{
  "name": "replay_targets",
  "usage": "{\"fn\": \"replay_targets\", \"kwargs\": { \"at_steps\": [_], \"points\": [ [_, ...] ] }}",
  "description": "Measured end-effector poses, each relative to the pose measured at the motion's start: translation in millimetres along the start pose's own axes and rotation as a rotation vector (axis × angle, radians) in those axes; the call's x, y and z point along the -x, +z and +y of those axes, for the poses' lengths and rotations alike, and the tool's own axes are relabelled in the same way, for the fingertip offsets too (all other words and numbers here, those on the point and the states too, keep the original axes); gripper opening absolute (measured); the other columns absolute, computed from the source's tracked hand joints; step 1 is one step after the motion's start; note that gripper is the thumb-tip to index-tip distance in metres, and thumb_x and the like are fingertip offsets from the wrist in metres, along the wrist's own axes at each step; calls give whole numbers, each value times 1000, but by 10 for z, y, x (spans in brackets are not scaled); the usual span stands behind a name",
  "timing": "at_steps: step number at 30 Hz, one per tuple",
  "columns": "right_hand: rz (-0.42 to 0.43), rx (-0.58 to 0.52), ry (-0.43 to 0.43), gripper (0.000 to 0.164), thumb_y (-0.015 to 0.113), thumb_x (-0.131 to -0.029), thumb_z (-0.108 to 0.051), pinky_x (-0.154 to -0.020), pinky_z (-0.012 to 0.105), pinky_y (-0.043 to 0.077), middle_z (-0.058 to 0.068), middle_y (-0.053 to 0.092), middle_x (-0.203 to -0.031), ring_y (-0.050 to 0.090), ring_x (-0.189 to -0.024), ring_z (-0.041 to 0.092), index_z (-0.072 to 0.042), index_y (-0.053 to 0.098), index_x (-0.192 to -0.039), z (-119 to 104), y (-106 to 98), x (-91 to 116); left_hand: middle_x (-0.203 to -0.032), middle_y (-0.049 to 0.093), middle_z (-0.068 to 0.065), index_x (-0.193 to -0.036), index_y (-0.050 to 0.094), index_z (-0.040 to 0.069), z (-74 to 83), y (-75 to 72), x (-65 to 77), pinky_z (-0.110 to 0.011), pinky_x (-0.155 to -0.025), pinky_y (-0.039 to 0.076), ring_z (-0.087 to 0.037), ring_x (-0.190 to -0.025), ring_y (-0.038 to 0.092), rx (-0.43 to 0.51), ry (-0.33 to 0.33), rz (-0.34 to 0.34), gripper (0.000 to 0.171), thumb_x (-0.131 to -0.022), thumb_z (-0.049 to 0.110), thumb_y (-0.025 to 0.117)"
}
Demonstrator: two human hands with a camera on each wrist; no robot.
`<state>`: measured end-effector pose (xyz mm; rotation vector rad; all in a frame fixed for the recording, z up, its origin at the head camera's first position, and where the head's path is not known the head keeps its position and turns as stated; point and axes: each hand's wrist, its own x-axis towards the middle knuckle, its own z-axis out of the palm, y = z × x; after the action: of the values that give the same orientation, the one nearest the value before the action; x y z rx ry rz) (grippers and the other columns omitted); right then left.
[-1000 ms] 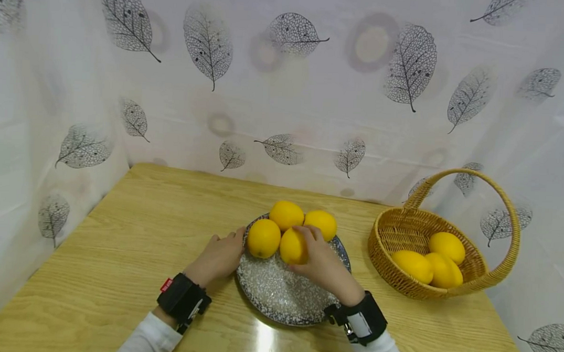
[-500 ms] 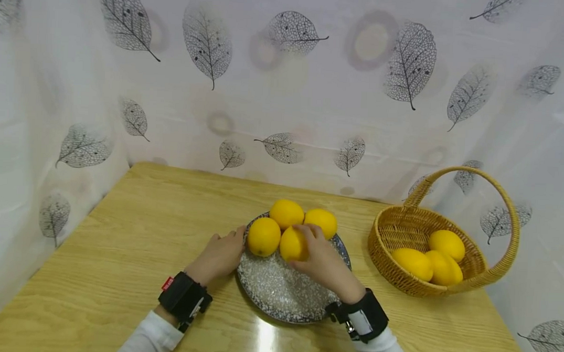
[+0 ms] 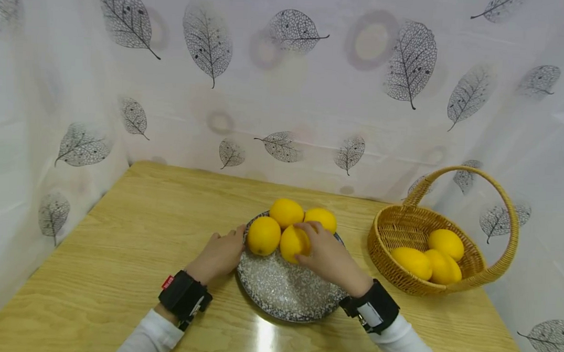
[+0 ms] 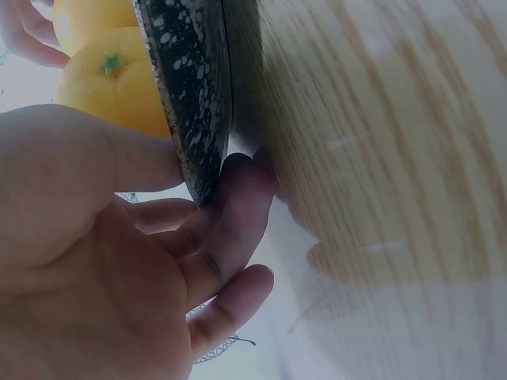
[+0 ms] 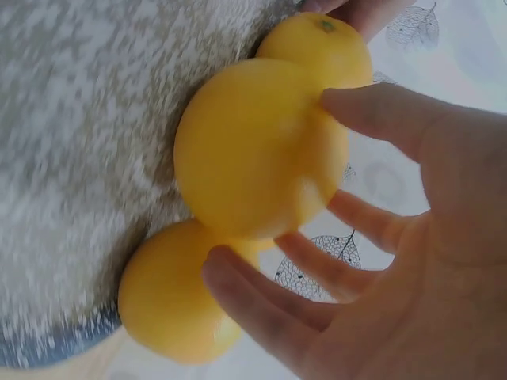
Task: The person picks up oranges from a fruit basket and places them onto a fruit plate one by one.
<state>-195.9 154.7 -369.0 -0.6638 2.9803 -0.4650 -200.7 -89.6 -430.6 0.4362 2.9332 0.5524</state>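
My left hand (image 3: 220, 256) holds the left rim of a speckled grey plate (image 3: 288, 294); the left wrist view has the thumb on top and curled fingers beneath the rim (image 4: 198, 103). On the plate's far half sit several orange-yellow fruits, apparently oranges. My right hand (image 3: 329, 254) is around the nearest orange (image 3: 292, 244), which rests on the plate. In the right wrist view the fingers are spread and loose about that orange (image 5: 253, 150), thumb tip at its edge. Beside it are a left orange (image 3: 263, 236), a back orange (image 3: 286, 213) and a right orange (image 3: 321, 218), partly hidden by my fingers.
A wicker basket (image 3: 382, 254) with a tall arched handle stands on the right of the wooden table (image 3: 167, 202), holding several yellow fruits (image 3: 411, 263). A leaf-printed white curtain (image 3: 285, 102) hangs behind and at both sides.
My right hand and wrist have shifted a little to the right, its fingers looser about the nearest orange, which stays in place. The left hand keeps its hold on the plate.
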Motion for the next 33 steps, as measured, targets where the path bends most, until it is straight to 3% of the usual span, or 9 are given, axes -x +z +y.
{"fn": "replay_targets", "kwargs": {
  "at_steps": [6,14,24,33],
  "points": [
    [-48,-7,-6,56,64,-89,-34,-94,46,46,14,49,-135,52,-118,33,-13,47,-137,123,-137,-32,-132,55,-22,-142,34,-5,12,-7,-1,-55,-96,36,-33,-117,55,-16,-4,-9,50,-99,18,47],
    [-86,-6,59,45,57,-94,-34,-88,47,48,17,48,-136,54,-115,34,-11,52,-132,377,-488,-63,-132,54,-22,-142,34,-6,31,-21,6,-56,-99,35,-34,-119,54,-9,-14,-22,50,-99,17,46],
    [-83,33,104,41,50,-97,-29,-85,48,48,23,55,-125,56,-108,37,-4,53,-129,933,-846,-151,-134,51,-23,-142,33,-5,30,-28,5,-57,-101,33,-35,-122,51,9,-28,-28,50,-99,16,45],
    [-160,25,225,45,46,-98,-31,-80,45,50,29,55,-122,59,-103,38,2,52,-128,1389,-1013,-222,-135,51,-23,-143,33,-5,24,-25,10,-58,-103,31,-36,-123,50,10,-26,-22,49,-100,17,44]
  ]
}}
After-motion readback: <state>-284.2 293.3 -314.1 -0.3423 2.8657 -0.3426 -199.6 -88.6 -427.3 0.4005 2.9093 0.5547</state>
